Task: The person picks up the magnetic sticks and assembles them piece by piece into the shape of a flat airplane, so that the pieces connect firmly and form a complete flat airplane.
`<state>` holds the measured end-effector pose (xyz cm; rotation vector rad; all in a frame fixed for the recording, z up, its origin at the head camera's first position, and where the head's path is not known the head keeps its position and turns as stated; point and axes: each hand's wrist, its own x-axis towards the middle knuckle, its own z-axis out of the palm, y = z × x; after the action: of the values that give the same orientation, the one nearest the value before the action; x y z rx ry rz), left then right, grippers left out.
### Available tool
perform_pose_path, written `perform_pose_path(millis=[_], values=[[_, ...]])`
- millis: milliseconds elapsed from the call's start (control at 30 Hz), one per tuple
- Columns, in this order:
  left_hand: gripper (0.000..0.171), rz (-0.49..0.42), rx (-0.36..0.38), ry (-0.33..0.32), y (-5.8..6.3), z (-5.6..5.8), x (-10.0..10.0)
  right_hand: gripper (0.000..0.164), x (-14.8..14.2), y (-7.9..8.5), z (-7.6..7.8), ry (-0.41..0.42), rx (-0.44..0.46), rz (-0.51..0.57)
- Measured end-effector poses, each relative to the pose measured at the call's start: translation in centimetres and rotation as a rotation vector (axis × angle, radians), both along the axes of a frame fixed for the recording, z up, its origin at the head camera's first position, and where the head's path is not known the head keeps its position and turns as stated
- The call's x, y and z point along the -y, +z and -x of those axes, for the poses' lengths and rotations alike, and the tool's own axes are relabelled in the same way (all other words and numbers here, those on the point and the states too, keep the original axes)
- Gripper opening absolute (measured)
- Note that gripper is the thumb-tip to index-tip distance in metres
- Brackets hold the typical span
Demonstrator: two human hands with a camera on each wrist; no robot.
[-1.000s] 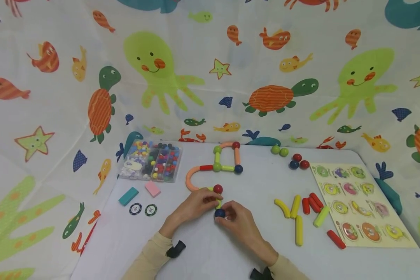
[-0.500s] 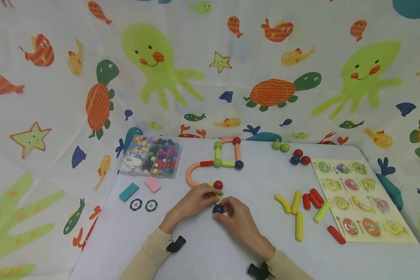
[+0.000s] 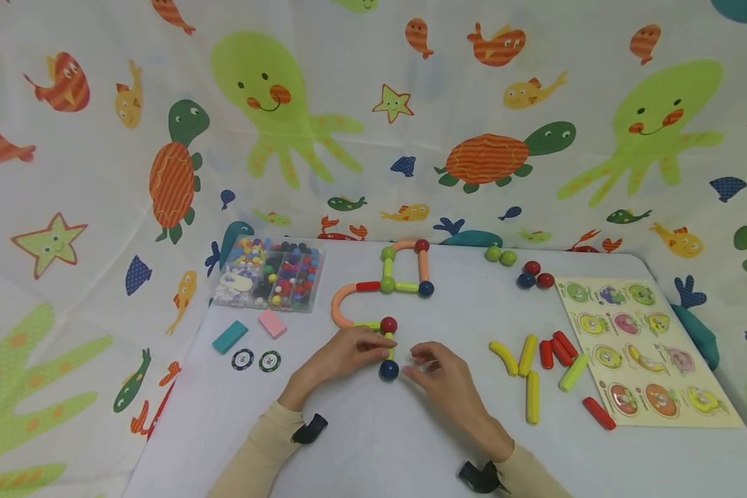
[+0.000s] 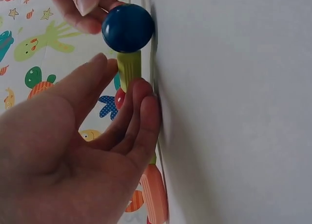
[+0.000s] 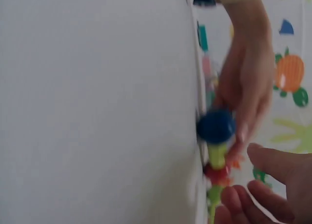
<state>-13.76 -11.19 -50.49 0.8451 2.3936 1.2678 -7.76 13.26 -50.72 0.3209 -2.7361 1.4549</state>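
Note:
A chain of coloured sticks and balls lies on the white table. Its near end is a dark blue ball (image 3: 389, 370) on a short yellow-green stick (image 4: 129, 68), which runs to a red ball (image 3: 389, 324). My left hand (image 3: 356, 349) pinches that stick between thumb and fingertips, partly hiding it. Just right of the blue ball is my right hand (image 3: 448, 382), holding nothing, its thumb and fingers spread apart. Beyond the red ball, a curved salmon stick (image 3: 339, 304) and a red stick (image 3: 368, 286) lead to a four-sided loop with a green ball (image 3: 387, 284) at its corner.
Loose yellow sticks (image 3: 532, 398) and red sticks (image 3: 599, 413) lie to the right, beside a picture board (image 3: 653, 415). Spare green balls (image 3: 493, 254) and red balls (image 3: 545, 280) sit behind. A bead box (image 3: 314, 294), a teal block (image 3: 229, 337), a pink block (image 3: 272, 324) and chips (image 3: 270, 361) are left.
My right hand has let go of the blue ball and drawn back to the right. The left hand stays at the yellow-green stick. The head view has tilted slightly down.

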Motion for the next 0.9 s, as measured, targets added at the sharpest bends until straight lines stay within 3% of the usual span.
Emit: perform_pose_path(millis=[233,400,533,900], values=[[0.028,-0.016,0.038,-0.025,0.1,-0.2,0.1,0.032,-7.2,1.0,1.1,-0.161,-0.148,-0.072],[0.03,-0.02,0.047,-0.039,-0.1,-0.2,0.1,0.036,-11.7,1.4,1.2,-0.268,-0.065,-0.219],[0.031,-0.017,0.071,-0.04,-0.2,-0.3,0.1,0.036,-13.4,0.9,0.8,-0.262,0.035,-0.331],[0.032,-0.026,0.087,-0.049,-0.1,-0.2,0.1,0.034,-13.3,0.4,1.3,-0.222,0.072,-0.421]])
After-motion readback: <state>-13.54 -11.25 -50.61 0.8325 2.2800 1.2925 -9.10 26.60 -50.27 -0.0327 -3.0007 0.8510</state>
